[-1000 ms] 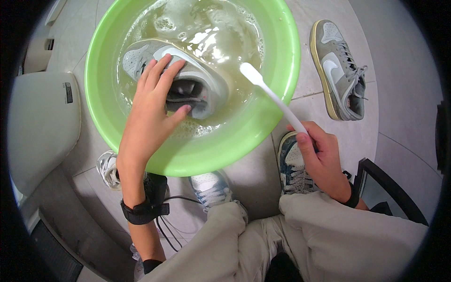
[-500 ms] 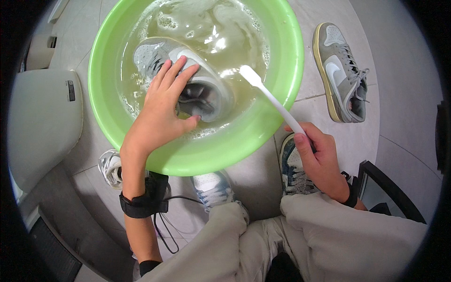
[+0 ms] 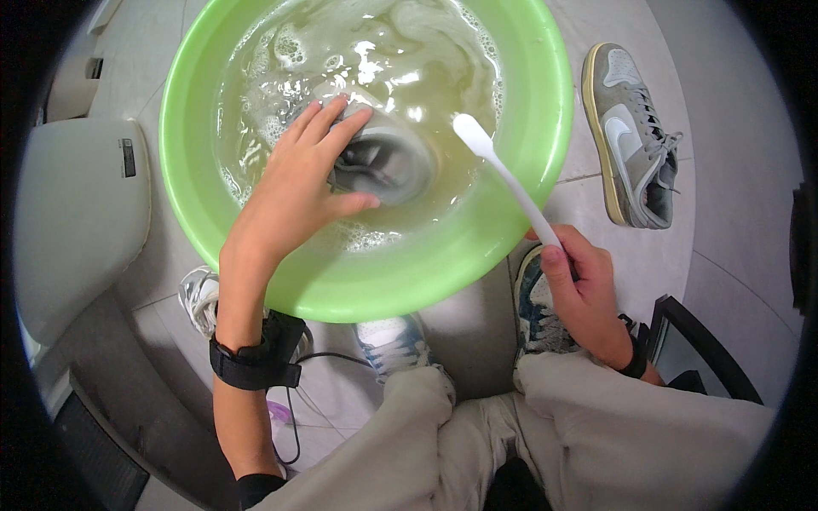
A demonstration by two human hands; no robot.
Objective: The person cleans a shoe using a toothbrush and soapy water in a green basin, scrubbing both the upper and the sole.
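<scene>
A grey sneaker (image 3: 394,162) lies in murky, sudsy water inside a large green basin (image 3: 532,111). Its toe end is under the surface, while the collar shows above. My left hand (image 3: 298,183) rests over its side, fingers stretched out and spread, thumb beside the shoe opening. Over the basin's right rim, my right hand (image 3: 584,285) is closed around the handle of a white long-handled brush (image 3: 507,175). The brush's head is above the water, apart from the sneaker; no bristles show from this side.
Another grey-and-white sneaker (image 3: 635,136) stands on the tiled floor right of the basin. A white-laced shoe (image 3: 201,300) sits at the basin's lower left. My own shod feet are close below the rim. A black cable (image 3: 332,355) trails by my left wrist strap (image 3: 256,358).
The sneaker has sunk deeper, its toe going under water, with my left hand still on it. The basin appears slightly farther right. My right hand keeps its hold on the brush.
</scene>
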